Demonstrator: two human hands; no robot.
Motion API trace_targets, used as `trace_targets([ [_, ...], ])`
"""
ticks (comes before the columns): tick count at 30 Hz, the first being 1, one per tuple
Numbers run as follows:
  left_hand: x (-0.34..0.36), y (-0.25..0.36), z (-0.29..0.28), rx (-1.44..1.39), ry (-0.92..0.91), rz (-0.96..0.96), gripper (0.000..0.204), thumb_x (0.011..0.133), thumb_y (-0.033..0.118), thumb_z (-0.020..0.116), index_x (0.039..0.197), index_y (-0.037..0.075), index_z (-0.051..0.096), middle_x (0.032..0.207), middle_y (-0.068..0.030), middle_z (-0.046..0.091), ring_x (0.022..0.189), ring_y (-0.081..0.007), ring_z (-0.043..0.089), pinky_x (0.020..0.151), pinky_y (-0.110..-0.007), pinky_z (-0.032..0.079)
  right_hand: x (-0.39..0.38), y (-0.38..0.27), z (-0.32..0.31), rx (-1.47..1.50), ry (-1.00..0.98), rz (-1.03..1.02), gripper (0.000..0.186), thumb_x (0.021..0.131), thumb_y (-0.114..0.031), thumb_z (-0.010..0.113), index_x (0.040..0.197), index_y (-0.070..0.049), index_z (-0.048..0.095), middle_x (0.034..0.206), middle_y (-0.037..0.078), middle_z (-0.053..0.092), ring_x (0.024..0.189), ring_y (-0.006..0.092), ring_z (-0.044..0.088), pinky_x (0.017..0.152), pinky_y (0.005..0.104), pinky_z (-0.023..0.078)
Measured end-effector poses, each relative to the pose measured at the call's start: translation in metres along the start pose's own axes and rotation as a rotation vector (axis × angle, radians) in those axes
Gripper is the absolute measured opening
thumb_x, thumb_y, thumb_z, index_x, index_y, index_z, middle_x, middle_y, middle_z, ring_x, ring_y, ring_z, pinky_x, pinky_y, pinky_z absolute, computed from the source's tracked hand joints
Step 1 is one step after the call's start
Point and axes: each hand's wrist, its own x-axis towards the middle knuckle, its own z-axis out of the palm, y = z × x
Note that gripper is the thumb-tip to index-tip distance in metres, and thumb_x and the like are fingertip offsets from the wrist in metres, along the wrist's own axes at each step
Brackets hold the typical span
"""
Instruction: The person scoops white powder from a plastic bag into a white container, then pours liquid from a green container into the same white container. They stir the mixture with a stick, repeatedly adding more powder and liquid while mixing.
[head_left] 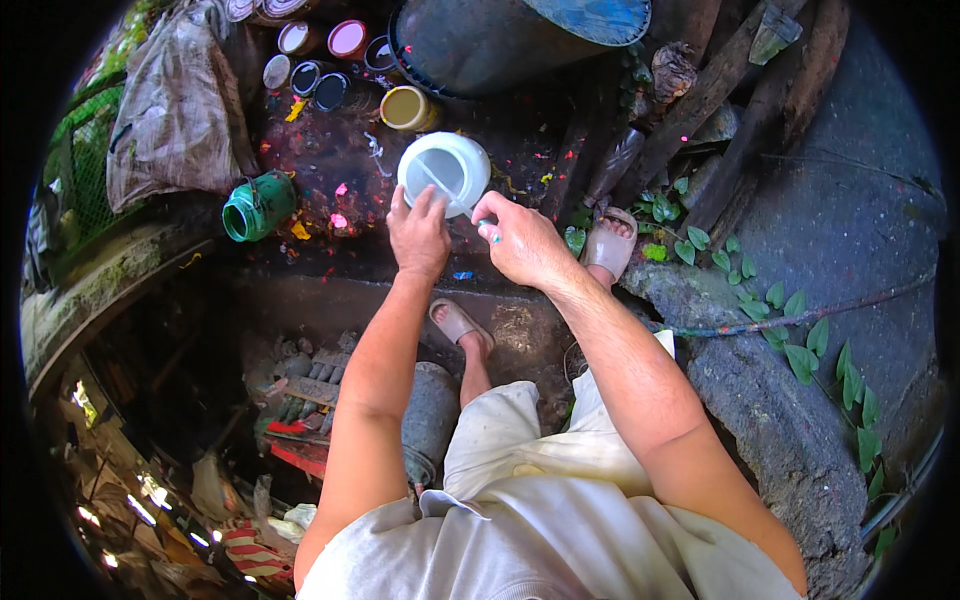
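A round white plastic jar (473, 158) with a wide mouth stands on the paint-stained surface in front of me. My left hand (420, 236) is at its near side, fingers bent over the rim, seemingly gripping it; their tips are slightly blurred. My right hand (524, 238) is closed in a pinch at the rim's near right, on a thin pale stick (440, 176) that slants across the opening. Small bright flecks of colour show on the right fingers. Whitish matter shows inside the jar; what it is I cannot tell.
Beyond the jar stand an olive-yellow paint pot (404, 108), a pink one (347, 38) and several dark and white ones. A green jar (258, 207) lies tipped at left. A large drum (480, 45) is at the back, wooden logs (690, 110) at right, a rough rock (760, 400) nearer.
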Motion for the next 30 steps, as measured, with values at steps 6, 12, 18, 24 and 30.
trace_targets([
  [6,0.03,-0.009,-0.01,-0.127,-0.138,-0.043,0.011,0.093,0.008,0.073,0.103,0.007,0.077,0.11,-0.0146,0.077,0.129,-0.0548,0.058,0.108,-0.059,0.049,0.0,-0.006,0.004,0.02,-0.021,-0.007,0.017,0.105,-0.013,0.065,0.121,-0.012,0.064,0.106,0.021,0.078,0.107,0.0442,0.075,0.09,0.0575,0.057],
  [12,0.021,-0.026,-0.011,-0.22,-0.153,-0.123,0.012,0.095,0.01,0.075,0.105,0.002,0.076,0.109,-0.0185,0.077,0.125,-0.0504,0.06,0.108,-0.056,0.05,-0.001,-0.018,0.008,0.048,0.012,-0.021,0.016,0.106,-0.013,0.067,0.121,-0.011,0.065,0.099,0.019,0.078,0.101,0.0423,0.076,0.087,0.054,0.057],
  [18,0.017,-0.017,-0.022,-0.141,-0.156,-0.069,0.01,0.094,0.011,0.074,0.102,0.006,0.077,0.108,-0.0161,0.078,0.132,-0.0451,0.06,0.119,-0.053,0.045,0.0,-0.017,0.011,0.029,-0.013,0.008,0.018,0.105,-0.014,0.068,0.123,-0.012,0.065,0.101,0.02,0.078,0.105,0.0427,0.076,0.09,0.054,0.058],
  [24,0.025,-0.016,-0.036,0.088,-0.319,-0.146,0.011,0.091,0.019,0.079,0.095,0.008,0.078,0.095,-0.0174,0.079,0.113,-0.0379,0.074,0.112,-0.049,0.049,-0.007,-0.018,0.02,-0.032,-0.104,-0.017,0.024,0.104,-0.018,0.07,0.125,-0.006,0.065,0.109,0.023,0.078,0.11,0.0435,0.075,0.095,0.0552,0.058],
  [30,0.039,-0.034,0.016,-0.516,-0.28,-0.686,0.033,0.087,0.028,0.093,0.087,0.004,0.071,0.077,-0.0118,0.075,0.067,-0.0307,0.071,0.068,-0.045,0.057,-0.007,-0.025,0.02,-0.13,-0.212,0.038,0.032,0.104,-0.023,0.07,0.127,-0.002,0.066,0.114,0.027,0.078,0.113,0.0434,0.076,0.099,0.0577,0.059],
])
